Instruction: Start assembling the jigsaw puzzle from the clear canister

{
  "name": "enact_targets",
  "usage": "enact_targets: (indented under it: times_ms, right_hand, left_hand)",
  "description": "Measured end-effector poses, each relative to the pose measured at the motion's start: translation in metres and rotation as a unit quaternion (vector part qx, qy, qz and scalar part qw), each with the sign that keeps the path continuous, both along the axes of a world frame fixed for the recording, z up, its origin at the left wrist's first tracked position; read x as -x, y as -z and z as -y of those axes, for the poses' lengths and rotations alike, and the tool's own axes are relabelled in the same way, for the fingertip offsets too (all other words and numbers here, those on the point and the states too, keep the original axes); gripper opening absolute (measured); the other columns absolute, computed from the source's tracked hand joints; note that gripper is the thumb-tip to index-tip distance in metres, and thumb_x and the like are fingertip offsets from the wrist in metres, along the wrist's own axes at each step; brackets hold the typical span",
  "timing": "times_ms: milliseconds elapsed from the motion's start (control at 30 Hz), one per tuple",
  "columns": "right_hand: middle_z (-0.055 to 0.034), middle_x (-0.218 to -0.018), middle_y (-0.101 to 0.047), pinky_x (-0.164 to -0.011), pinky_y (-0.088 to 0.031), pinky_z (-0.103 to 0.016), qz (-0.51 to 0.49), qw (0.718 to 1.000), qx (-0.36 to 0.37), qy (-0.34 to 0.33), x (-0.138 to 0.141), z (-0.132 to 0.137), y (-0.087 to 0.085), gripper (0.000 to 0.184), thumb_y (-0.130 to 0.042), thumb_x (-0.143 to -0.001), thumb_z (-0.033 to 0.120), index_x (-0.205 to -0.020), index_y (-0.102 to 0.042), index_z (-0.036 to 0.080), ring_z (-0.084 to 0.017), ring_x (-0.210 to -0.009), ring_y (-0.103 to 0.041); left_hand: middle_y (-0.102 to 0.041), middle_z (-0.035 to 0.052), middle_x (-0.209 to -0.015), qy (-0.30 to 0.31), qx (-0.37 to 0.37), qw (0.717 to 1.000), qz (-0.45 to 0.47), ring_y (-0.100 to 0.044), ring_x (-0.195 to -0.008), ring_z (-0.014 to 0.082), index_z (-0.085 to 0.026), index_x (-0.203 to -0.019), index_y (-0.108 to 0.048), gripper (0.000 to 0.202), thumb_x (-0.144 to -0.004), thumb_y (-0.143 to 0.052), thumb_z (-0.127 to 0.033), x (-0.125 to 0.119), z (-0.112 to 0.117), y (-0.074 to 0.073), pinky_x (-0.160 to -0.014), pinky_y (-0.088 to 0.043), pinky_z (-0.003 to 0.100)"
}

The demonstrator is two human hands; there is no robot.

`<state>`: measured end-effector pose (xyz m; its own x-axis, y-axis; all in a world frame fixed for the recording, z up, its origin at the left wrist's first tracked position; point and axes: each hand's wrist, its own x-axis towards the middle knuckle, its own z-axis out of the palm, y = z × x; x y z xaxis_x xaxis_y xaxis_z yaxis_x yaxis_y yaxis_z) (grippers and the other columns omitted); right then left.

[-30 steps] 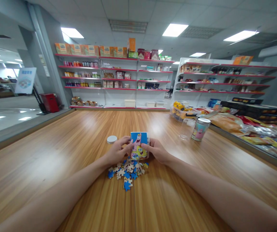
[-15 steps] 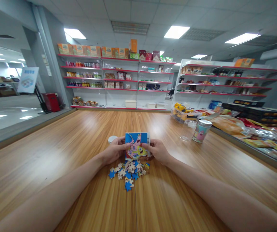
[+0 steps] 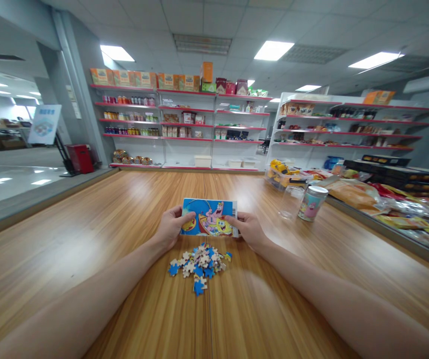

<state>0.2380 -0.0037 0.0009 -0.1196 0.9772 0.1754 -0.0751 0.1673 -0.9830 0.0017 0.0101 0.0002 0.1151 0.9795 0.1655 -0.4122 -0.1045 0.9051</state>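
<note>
Both my hands hold a cartoon picture sheet (image 3: 209,218), blue with pink and yellow characters, stretched out flat just above the wooden table (image 3: 106,229). My left hand (image 3: 171,228) pinches its left edge and my right hand (image 3: 248,228) pinches its right edge. A small heap of blue and pale jigsaw pieces (image 3: 198,265) lies on the table just in front of the sheet, between my forearms.
A clear empty jar (image 3: 288,201) and a lidded printed jar (image 3: 312,202) stand to the right. Packaged snacks (image 3: 379,197) are piled along the table's right side. Store shelves (image 3: 184,124) line the back wall.
The picture sheet, curled upright between my hands a second ago, has been unrolled sideways into a wide flat strip. My hands moved apart; the white lid behind it is now hidden.
</note>
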Motion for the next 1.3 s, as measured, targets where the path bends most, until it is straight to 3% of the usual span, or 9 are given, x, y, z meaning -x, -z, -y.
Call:
enact_targets:
  times_ms: [167, 267, 367, 467, 600, 767, 933, 1300]
  right_hand:
    - [-0.0109, -0.095, -0.075, -0.076, -0.059, -0.038, -0.069, 0.994, 0.047, -0.066, -0.004, -0.004, 0.001, 0.042, -0.084, -0.064, 0.038, -0.097, -0.075, 0.013, -0.027, -0.083, -0.071]
    - [-0.0121, -0.098, -0.074, -0.078, -0.059, -0.037, -0.101, 0.989, 0.07, -0.082, -0.006, -0.002, -0.004, 0.037, -0.084, -0.063, 0.033, -0.093, -0.075, 0.013, -0.027, -0.084, -0.071]
    - [-0.0126, -0.096, -0.074, -0.077, -0.059, -0.036, -0.119, 0.985, 0.086, -0.095, -0.009, 0.0, -0.009, 0.032, -0.083, -0.063, 0.027, -0.089, -0.075, 0.012, -0.026, -0.083, -0.071]
    - [-0.013, -0.092, -0.075, -0.075, -0.059, -0.034, -0.113, 0.979, 0.11, -0.126, -0.012, 0.002, -0.013, 0.031, -0.082, -0.062, 0.024, -0.089, -0.074, 0.01, -0.025, -0.08, -0.072]
    - [-0.013, -0.092, -0.075, -0.071, -0.058, -0.033, -0.085, 0.977, 0.123, -0.153, -0.01, 0.01, -0.018, 0.036, -0.081, -0.062, 0.023, -0.094, -0.072, 0.01, -0.024, -0.076, -0.072]
    - [-0.012, -0.097, -0.074, -0.075, -0.058, -0.036, -0.054, 0.975, 0.136, -0.168, -0.004, 0.018, -0.02, 0.042, -0.082, -0.063, 0.025, -0.102, -0.07, 0.012, -0.024, -0.077, -0.072]
    - [-0.0117, -0.096, -0.074, -0.078, -0.058, -0.038, -0.04, 0.976, 0.129, -0.171, -0.005, 0.016, -0.019, 0.046, -0.085, -0.06, 0.027, -0.101, -0.07, 0.012, -0.025, -0.079, -0.072]
    - [-0.0109, -0.087, -0.075, -0.076, -0.058, -0.032, -0.061, 0.97, 0.151, -0.179, -0.008, 0.011, -0.011, 0.038, -0.086, -0.055, 0.019, -0.09, -0.075, 0.01, -0.022, -0.077, -0.072]
  left_hand:
    - [-0.074, 0.0073, -0.082, 0.006, 0.001, 1.0, -0.006, -0.071, -0.07, 0.0218, -0.009, -0.09, -0.069, 0.045, -0.055, -0.09, -0.029, 0.002, 0.0, 0.0, -0.072, -0.059, 0.034]
    - [-0.074, 0.0074, -0.083, 0.012, 0.001, 1.0, 0.0, -0.071, -0.069, 0.0213, -0.01, -0.088, -0.07, 0.043, -0.055, -0.09, -0.028, 0.002, 0.001, -0.001, -0.071, -0.059, 0.033]
    - [-0.074, 0.0091, -0.085, 0.076, 0.01, 0.997, 0.003, -0.071, -0.073, 0.0227, -0.01, -0.092, -0.071, 0.041, -0.059, -0.088, -0.027, 0.003, 0.006, -0.004, -0.07, -0.059, 0.033]
    - [-0.073, 0.0085, -0.074, 0.153, 0.023, 0.988, -0.022, -0.07, -0.067, 0.0206, -0.008, -0.09, -0.072, 0.034, -0.066, -0.085, -0.028, 0.004, 0.011, -0.008, -0.07, -0.059, 0.031]
    - [-0.073, 0.0101, -0.078, 0.193, 0.019, 0.98, -0.04, -0.07, -0.069, 0.0201, -0.008, -0.088, -0.073, 0.033, -0.068, -0.084, -0.032, 0.002, 0.013, -0.005, -0.074, -0.059, 0.031]
    - [-0.074, 0.0123, -0.087, 0.184, 0.037, 0.978, -0.088, -0.071, -0.075, 0.0222, -0.009, -0.093, -0.073, 0.036, -0.07, -0.083, -0.035, 0.001, 0.01, 0.002, -0.073, -0.059, 0.031]
    - [-0.074, 0.012, -0.093, 0.212, 0.035, 0.974, -0.069, -0.072, -0.08, 0.0234, -0.01, -0.095, -0.074, 0.035, -0.066, -0.085, -0.027, 0.001, 0.012, -0.001, -0.076, -0.058, 0.032]
    - [-0.075, 0.012, -0.079, 0.215, 0.043, 0.974, -0.062, -0.071, -0.07, 0.0247, -0.008, -0.083, -0.077, 0.03, -0.057, -0.088, -0.02, 0.003, 0.014, -0.006, -0.071, -0.058, 0.033]
